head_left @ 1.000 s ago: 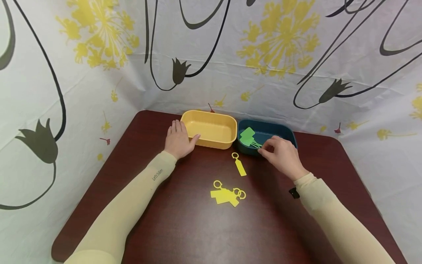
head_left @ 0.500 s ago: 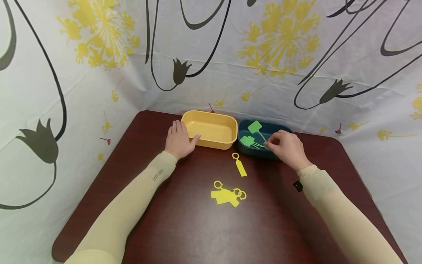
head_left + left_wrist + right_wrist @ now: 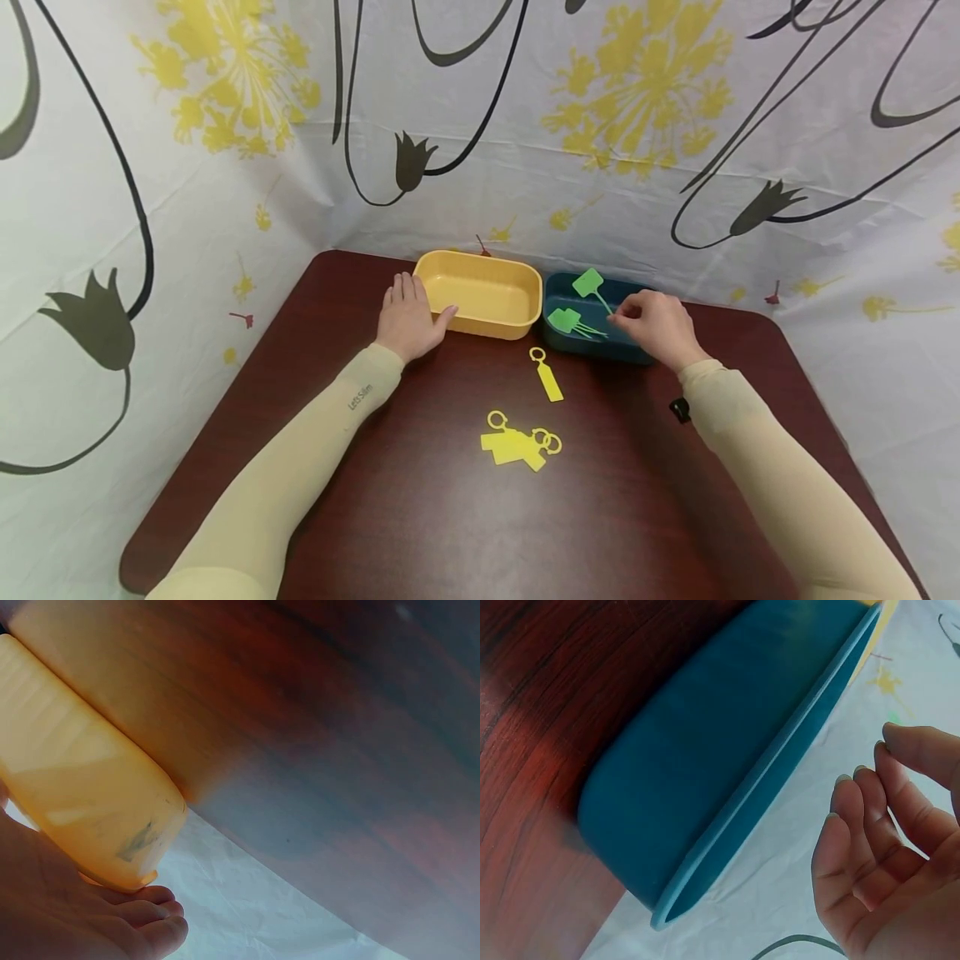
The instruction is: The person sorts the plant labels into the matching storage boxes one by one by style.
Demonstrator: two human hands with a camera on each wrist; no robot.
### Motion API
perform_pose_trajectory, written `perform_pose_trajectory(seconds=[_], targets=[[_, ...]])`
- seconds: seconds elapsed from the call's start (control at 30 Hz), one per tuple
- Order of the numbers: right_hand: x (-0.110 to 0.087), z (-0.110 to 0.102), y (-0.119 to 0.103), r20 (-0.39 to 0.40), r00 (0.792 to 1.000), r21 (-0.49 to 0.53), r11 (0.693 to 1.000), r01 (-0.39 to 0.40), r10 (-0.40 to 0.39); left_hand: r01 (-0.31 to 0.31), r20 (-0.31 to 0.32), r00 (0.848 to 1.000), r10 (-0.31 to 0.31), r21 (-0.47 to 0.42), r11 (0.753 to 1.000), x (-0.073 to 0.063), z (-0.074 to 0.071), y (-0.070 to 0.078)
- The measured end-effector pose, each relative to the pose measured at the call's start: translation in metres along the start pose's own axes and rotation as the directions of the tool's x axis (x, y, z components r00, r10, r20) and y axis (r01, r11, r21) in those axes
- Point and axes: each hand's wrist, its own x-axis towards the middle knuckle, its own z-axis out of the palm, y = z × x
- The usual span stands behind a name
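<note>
Over the blue tray (image 3: 558, 287), the right hand (image 3: 660, 327) seemingly pinches a green tag's (image 3: 588, 282) thin stem, while the flat left hand (image 3: 406, 318) rests against the yellow tray (image 3: 480, 293).

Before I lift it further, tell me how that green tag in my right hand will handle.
The green tag, pinched by the right hand over the blue bin, looks thin and flat, so probably very light. Its slim stem may flex. It lies flat, so it is unlikely to roll.

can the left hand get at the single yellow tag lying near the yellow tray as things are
Probably yes: the left hand rests flat beside the yellow tray, and bare table lies between it and the single yellow tag.
</note>
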Motion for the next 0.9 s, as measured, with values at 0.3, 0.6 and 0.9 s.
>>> perform_pose_trajectory(seconds=[0.3,0.6,0.9], targets=[[0.012,0.005,0.013,0.097,0.994,0.005,0.999,-0.052,0.051,0.004,0.002,1.0,-0.004,0.0,1.0,0.001,0.001,0.0],[0.027,0.012,0.027,0.198,0.977,-0.023,0.996,-0.083,0.086,0.004,-0.007,1.0,-0.004,0.012,1.0,0.002,0.002,-0.002],[0.036,0.019,0.041,0.269,0.955,-0.059,0.992,-0.11,0.122,0.001,0.001,1.0,-0.001,-0.011,1.0,-0.001,-0.003,0.002]])
